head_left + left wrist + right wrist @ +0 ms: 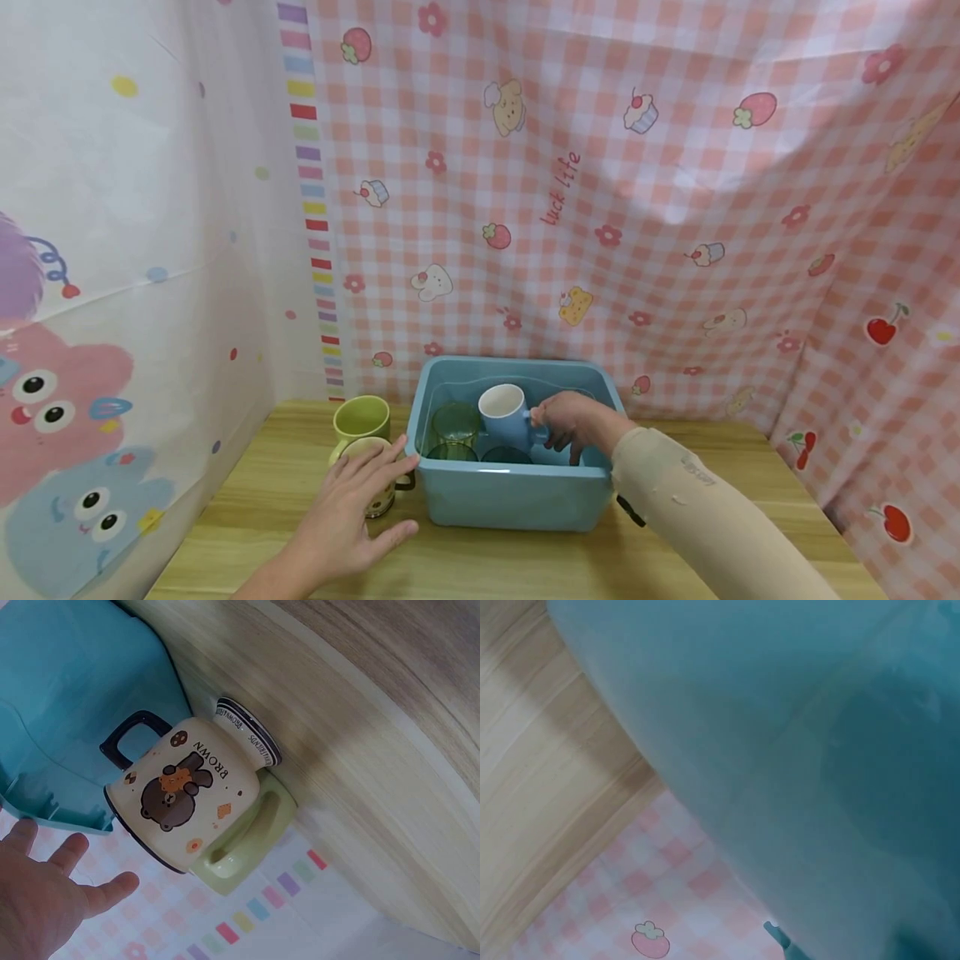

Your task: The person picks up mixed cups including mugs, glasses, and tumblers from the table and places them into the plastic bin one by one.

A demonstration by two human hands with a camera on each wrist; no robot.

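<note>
Right hand point(566, 423) grips our blue mug's point(504, 415) handle, tilted inside the bin point(517, 500); left hand point(352, 508), fingers spread and holding nothing, hovers just short of the bear mug point(187, 795) left of it.

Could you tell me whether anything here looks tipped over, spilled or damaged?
Nothing stands out. The right hand holds a blue mug tilted inside the bin; the bear mug and green mug stand upright beside it, with no spill visible.
</note>
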